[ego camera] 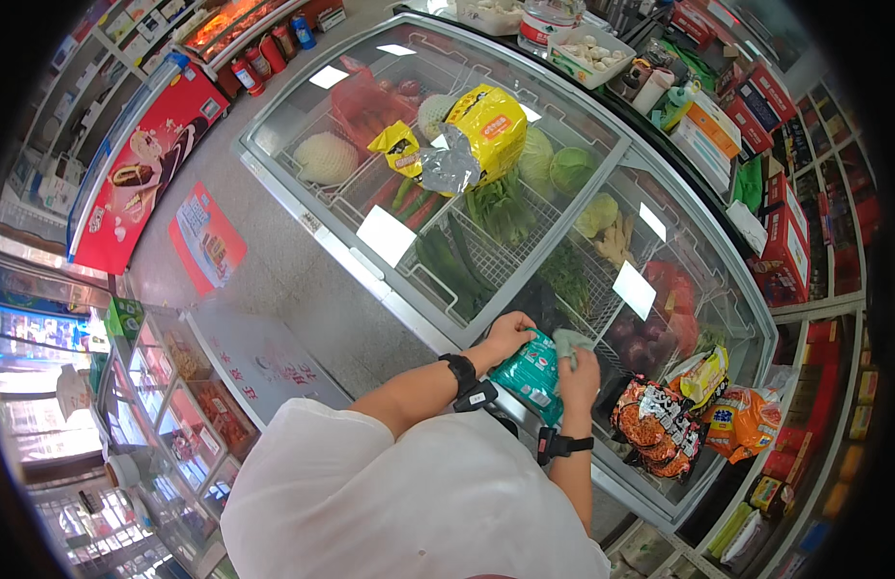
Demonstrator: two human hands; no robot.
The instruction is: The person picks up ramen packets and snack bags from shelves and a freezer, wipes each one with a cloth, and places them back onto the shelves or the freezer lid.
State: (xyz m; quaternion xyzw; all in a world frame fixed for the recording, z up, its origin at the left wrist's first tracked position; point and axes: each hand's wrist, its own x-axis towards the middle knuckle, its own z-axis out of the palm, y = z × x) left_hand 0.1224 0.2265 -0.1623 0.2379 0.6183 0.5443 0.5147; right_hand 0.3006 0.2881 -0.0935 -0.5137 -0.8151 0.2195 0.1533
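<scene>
A teal plastic food packet [528, 375], printed with writing and a barcode, is held in front of my body above the glass lid. The fingers of my left hand [511, 338] pinch its upper left edge. My right hand [581, 380] is at the packet's right side, gripping a pale green cloth [572, 339] that sticks up past the fingertips. Part of the packet is hidden behind that hand. To the right, a black and red instant noodle multipack [657, 428], a small yellow packet [701, 376] and an orange packet [742, 421] lie on the glass.
A glass-topped display cooler [458, 333] holds vegetables under its lid. A torn yellow multipack bag [491, 130] lies on the far pane. Mushroom trays [591, 56] and boxes line the back edge. At left stand a red ice-cream freezer [154, 166] and fire extinguishers [247, 76].
</scene>
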